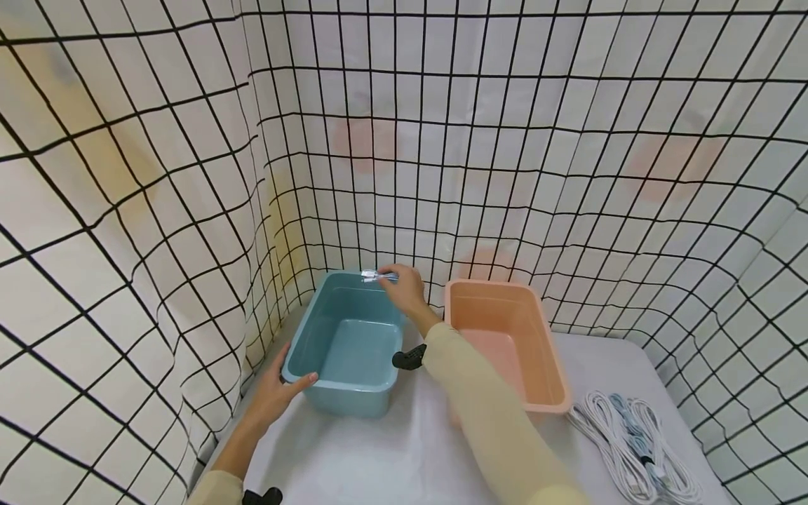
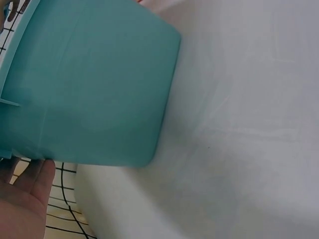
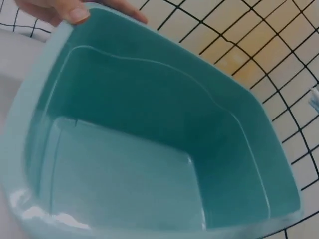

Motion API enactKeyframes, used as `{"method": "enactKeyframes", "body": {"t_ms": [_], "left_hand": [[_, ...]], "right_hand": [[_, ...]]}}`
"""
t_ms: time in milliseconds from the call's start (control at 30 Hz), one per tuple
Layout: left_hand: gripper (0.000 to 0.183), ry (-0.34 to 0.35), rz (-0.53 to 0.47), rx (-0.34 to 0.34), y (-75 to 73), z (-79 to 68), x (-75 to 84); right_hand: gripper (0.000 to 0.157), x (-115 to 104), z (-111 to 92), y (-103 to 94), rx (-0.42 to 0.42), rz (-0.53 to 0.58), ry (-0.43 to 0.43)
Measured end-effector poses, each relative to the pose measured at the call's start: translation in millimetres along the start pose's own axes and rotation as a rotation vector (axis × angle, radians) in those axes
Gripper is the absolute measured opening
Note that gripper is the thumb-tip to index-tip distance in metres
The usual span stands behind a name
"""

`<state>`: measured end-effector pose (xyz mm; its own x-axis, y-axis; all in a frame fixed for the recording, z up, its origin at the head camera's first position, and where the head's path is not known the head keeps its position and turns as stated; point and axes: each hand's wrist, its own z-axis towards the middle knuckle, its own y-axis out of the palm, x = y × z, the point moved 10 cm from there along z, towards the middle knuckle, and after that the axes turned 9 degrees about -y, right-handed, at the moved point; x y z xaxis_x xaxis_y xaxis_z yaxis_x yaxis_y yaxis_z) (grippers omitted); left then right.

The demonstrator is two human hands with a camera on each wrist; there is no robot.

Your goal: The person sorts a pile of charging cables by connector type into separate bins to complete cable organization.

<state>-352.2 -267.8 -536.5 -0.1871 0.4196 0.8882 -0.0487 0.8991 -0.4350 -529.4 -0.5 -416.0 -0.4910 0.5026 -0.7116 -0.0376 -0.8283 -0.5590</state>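
A blue plastic bin stands at the left of the table, its inside bare in the right wrist view. My left hand grips the bin's front left corner, thumb over the rim and fingers along the outer wall. Up at the bin's far right corner, my right hand pinches a small, shiny blue-and-white thing that points left over the back rim. Its kind cannot be told. Part of the small thing shows at the right edge of the right wrist view.
A peach plastic bin stands right of the blue one, partly behind my right forearm. Coiled white cables and a blue cable lie at the table's right. Black wire mesh encloses the table at the back and sides.
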Motion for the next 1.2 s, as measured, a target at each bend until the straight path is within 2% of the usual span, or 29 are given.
{"method": "enactKeyframes", "body": {"t_ms": [100, 233, 533, 667, 967, 1200], "left_hand": [[0.106, -0.006, 0.006, -0.005, 0.4, 0.6, 2.2], [0.106, 0.002, -0.003, -0.001, -0.7, 0.8, 2.9], [0.106, -0.003, 0.025, 0.016, 1.7, -2.7, -1.9], [0.105, 0.012, -0.006, 0.013, 3.1, -3.9, -2.3], [0.107, 0.014, -0.024, -0.003, 7.3, -0.2, -3.2], [0.106, 0.009, -0.031, 0.018, 0.2, -0.8, -4.8]], "right_hand": [[0.035, -2.7, 7.5, -3.8, -0.003, -0.100, 0.025], [0.043, 2.9, 10.2, -11.8, -0.024, -0.137, 0.056], [0.040, 29.1, -12.5, -28.2, -0.107, -0.055, -0.001], [0.040, 34.4, -19.8, -35.4, -0.126, -0.024, -0.009], [0.047, 37.6, -41.5, -59.4, -0.086, 0.052, -0.003], [0.047, 37.7, -53.1, -76.0, -0.099, 0.085, -0.025]]}}
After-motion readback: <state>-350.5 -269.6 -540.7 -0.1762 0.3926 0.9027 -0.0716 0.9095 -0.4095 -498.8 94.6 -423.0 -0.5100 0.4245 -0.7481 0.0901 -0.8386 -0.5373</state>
